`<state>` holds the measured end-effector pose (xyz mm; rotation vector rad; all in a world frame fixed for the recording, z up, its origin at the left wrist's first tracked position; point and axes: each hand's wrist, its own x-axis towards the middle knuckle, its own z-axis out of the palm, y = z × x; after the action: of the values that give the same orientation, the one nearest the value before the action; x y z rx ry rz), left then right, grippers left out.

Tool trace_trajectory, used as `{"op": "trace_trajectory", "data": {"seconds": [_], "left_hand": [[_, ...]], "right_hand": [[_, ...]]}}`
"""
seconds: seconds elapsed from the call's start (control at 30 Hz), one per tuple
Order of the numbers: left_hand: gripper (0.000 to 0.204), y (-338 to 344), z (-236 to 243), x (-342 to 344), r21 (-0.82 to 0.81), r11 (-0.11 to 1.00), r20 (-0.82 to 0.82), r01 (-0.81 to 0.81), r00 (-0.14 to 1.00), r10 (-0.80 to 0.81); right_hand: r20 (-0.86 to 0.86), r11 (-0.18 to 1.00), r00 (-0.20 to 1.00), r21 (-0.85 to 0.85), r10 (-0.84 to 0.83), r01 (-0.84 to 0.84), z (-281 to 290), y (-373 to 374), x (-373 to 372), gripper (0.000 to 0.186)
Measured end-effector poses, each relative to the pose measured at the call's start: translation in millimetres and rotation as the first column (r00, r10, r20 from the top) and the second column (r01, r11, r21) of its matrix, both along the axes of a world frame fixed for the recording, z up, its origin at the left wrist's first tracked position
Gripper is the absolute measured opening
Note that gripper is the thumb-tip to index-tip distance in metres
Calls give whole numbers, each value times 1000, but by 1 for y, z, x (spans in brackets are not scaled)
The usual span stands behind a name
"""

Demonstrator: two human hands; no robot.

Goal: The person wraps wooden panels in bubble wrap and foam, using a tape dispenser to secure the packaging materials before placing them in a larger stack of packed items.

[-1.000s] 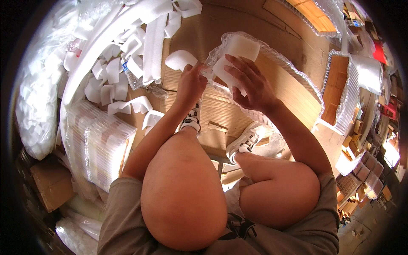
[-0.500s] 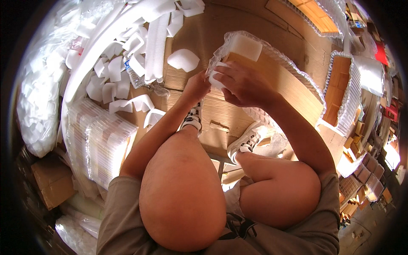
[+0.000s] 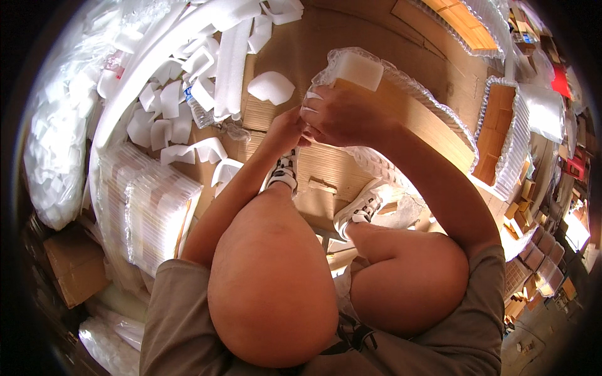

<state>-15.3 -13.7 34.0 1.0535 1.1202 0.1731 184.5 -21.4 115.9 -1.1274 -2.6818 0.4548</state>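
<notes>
A wooden board [image 3: 420, 113] lies in clear air-cushion wrap [image 3: 442, 103] between my feet, a white foam block [image 3: 360, 70] on its far end. My left hand [image 3: 286, 131] is closed at the wrap's left end, its fingertips partly hidden by the other hand. My right hand [image 3: 338, 116] curls over that same end, gripping a white foam piece [image 3: 311, 97] that shows between and behind its fingers. The two hands meet there. A loose foam piece [image 3: 271, 88] lies on the cardboard just beyond my left hand.
Foam offcuts [image 3: 175, 119], a plastic bottle [image 3: 200, 113] and a large bag [image 3: 56, 144] fill the left. A wrapped stack [image 3: 144, 207] sits by my left arm. Wrapped wooden trays [image 3: 498, 131] and cartons line the right. Cardboard [image 3: 313, 25] lies under the work.
My right hand has moved left along with the smaller foam piece to meet my left hand, its fingers curling in. The foam block at the far end stays about where it was.
</notes>
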Motion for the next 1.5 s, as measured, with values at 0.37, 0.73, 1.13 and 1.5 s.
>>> {"op": "trace_trajectory", "data": {"seconds": [0.37, 0.73, 1.13, 1.5], "left_hand": [[21, -4, -27, -18, -77, 980, 108, -184, 976, 191], [21, 9, -14, -19, -144, 981, 120, -131, 982, 148], [29, -11, -8, -24, -505, 848, -52, -161, 986, 156], [24, 5, -25, -51, -338, 896, -61, 288, 943, -326]], "right_hand": [[105, 966, 994, -256, 2, 26, -36, -9, -29, 24], [268, 934, 962, -331, -44, 135, -34, -9, -35, 16], [279, 947, 960, -309, 2, 88, -17, -7, -30, 26], [413, 992, 907, -53, -83, 115, -49, -35, -59, 26]]}}
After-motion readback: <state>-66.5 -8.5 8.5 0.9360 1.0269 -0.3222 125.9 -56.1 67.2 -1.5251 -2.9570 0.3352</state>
